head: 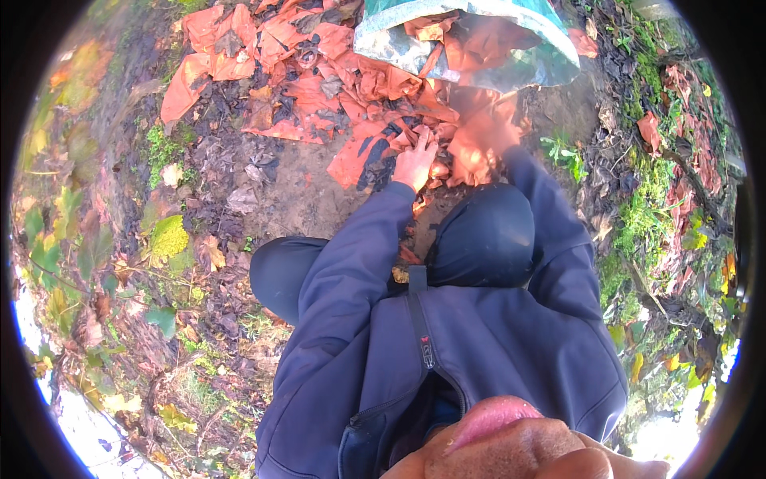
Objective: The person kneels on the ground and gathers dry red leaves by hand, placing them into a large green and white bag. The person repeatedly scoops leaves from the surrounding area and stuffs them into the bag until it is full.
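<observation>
My left hand (415, 160) reaches down into a heap of crumpled, thin orange sheets (380, 81), fingertips touching them. Whether the fingers grip a sheet is hidden. To the right, motion blurs my right hand (502, 129) beside a bunched orange sheet (473, 158); its grip is not clear. Beyond both hands lies a green and white sack (464, 7), its mouth facing me. Several orange pieces (491, 45) show inside the mouth. Some sheets of the heap lie against the sack's lower rim.
My dark-trousered knees (485, 236) are bent close behind my hands. Bare soil (293, 191) and brown leaves surround the heap. More orange scraps (679, 197) lie among moss and woody stems at the right. Leafy stems (66, 263) stand at the left.
</observation>
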{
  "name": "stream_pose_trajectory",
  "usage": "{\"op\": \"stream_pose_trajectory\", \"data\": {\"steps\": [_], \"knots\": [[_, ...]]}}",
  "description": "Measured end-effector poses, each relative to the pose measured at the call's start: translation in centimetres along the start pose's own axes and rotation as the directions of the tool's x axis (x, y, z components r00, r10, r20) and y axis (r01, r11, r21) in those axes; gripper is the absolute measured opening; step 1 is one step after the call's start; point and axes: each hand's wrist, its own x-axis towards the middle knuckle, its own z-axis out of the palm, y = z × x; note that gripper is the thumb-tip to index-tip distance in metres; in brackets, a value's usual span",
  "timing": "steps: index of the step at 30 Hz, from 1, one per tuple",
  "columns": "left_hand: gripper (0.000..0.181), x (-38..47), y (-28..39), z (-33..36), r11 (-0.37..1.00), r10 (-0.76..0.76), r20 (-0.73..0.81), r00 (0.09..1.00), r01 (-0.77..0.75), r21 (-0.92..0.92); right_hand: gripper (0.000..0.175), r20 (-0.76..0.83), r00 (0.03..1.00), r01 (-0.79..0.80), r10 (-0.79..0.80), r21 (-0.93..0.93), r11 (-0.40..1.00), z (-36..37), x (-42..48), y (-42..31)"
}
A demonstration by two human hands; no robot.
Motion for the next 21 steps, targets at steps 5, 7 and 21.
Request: {"op": "stream_pose_trajectory", "data": {"steps": [5, 7, 21], "knots": [[0.037, 0.0, -1.2, 1.8, 1.000, -0.012, -0.044, 0.999, 0.011, -0.022, 0.068, 0.149, 0.983, 0.067, -0.103, 0.231, 0.971, 0.4, -6.5, -7.9], [0.038, 0.1, -1.8, 2.3, 0.999, -0.038, -0.002, 0.999, 0.038, -0.030, 0.073, 0.190, 0.965, 0.099, -0.182, 0.377, 0.921, -1.4, -7.9, -9.4], [0.039, -0.6, -2.4, 3.0, 0.997, -0.031, -0.198, 0.980, 0.018, -0.071, 0.101, 0.247, 0.909, 0.333, -0.336, 0.056, 0.941, -2.4, -7.8, -11.0]]}}
